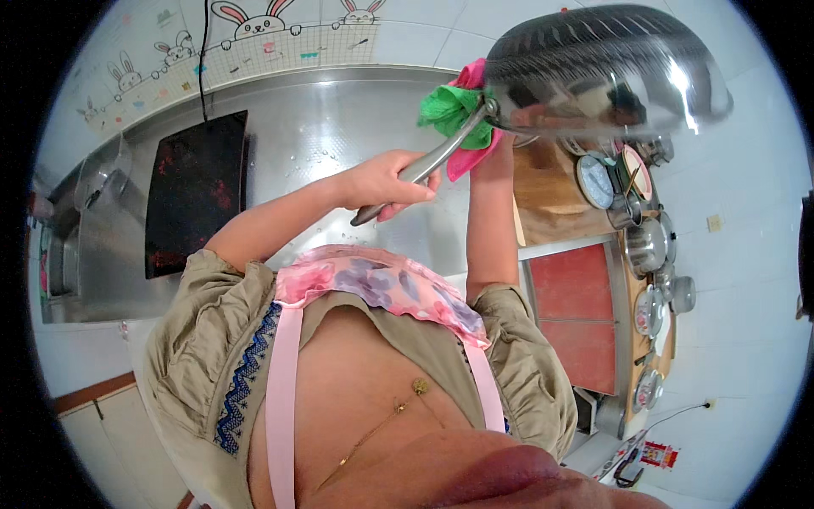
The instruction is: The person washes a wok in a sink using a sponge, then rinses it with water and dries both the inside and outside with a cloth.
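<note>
A shiny metal pan (610, 83) is held raised and tilted above the counter at the upper right, its scratched, reflective outer surface in view. My left hand (391, 181) is wrapped around the pan's long metal handle (445, 143). On the far side of the handle, a green cloth (455, 108) and a pink cloth (469, 162) are bunched together against the pan's edge. My right hand (501, 153) is at these cloths; the pan and the fabric hide its fingers, and only the wrist area shows.
A black induction cooktop (194, 191) rests on the steel counter (299, 121), which has water drops. To the right, a wooden board (553, 191) adjoins plates (594, 181), pots (647, 245) and bowls (648, 312) along the wall. A sink (63, 254) sits at far left.
</note>
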`<action>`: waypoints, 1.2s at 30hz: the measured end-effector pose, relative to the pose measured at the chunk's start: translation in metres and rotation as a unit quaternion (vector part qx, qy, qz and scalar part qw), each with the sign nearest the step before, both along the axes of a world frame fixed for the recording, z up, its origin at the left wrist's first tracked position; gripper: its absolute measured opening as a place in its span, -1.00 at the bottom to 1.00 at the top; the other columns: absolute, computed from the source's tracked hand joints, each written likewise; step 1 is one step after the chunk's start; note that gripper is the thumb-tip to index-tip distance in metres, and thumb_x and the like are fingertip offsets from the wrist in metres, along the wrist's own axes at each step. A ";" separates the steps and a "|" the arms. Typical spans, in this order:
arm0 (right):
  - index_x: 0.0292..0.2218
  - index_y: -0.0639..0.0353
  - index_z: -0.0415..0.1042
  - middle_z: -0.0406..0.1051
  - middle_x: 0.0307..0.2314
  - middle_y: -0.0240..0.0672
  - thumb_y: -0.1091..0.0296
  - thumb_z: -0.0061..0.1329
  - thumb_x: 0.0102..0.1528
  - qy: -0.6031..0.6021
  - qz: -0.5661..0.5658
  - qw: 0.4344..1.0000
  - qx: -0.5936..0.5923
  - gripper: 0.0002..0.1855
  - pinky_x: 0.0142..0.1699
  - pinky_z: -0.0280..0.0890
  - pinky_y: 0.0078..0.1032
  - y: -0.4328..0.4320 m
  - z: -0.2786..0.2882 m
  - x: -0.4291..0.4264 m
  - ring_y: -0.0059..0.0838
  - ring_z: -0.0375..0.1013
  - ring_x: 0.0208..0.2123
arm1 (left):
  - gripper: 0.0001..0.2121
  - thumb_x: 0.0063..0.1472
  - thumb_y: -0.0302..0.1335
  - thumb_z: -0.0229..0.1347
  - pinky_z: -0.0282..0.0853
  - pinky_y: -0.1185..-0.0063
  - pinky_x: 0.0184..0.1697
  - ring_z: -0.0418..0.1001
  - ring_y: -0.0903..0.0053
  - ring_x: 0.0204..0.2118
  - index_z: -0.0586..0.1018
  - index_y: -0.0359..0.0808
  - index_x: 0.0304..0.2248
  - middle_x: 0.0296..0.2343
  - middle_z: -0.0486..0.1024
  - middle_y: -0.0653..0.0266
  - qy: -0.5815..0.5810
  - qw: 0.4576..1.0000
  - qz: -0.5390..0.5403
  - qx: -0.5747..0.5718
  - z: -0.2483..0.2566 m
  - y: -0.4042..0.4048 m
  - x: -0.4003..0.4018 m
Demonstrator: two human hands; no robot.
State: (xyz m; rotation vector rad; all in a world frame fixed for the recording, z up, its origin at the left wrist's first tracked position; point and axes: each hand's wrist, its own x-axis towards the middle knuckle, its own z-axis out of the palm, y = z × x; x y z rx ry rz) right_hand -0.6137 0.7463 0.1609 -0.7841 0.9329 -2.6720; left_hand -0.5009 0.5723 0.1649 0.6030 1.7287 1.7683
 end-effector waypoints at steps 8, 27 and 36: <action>-0.05 0.03 0.29 0.41 -0.28 -0.31 -0.29 -0.23 0.08 0.035 -0.048 0.998 0.014 -0.38 -0.27 0.39 -0.35 -0.010 -0.022 0.005 -0.32 0.41 -0.31 | -0.78 0.05 -0.41 0.10 0.23 0.64 -0.61 0.30 0.65 -0.66 0.39 -0.30 -0.33 -0.69 0.29 0.40 0.211 0.947 0.241 0.019 0.009 0.013 -0.002; -0.35 0.32 0.41 0.42 -0.40 -0.35 0.52 -0.10 0.06 0.209 -0.396 0.884 0.132 -0.91 -0.19 0.26 -0.58 -0.034 0.052 0.063 -0.57 0.37 -0.35 | -0.62 -0.01 -0.52 0.12 0.35 0.46 -0.47 0.45 0.28 -0.49 0.35 -0.33 -0.15 -0.56 0.45 0.14 0.344 0.904 0.244 0.067 0.016 0.011 -0.020; -0.25 0.32 0.34 0.36 -0.37 -0.40 0.42 -0.22 0.18 0.224 -0.437 0.842 0.223 -0.83 -0.18 0.21 -0.61 -0.038 0.050 0.079 -0.59 0.31 -0.30 | -0.76 0.06 -0.57 0.04 0.15 0.71 -0.73 0.22 0.74 -0.76 0.37 -0.34 -0.23 -0.69 0.30 0.42 0.130 0.962 0.127 0.203 0.018 0.009 0.000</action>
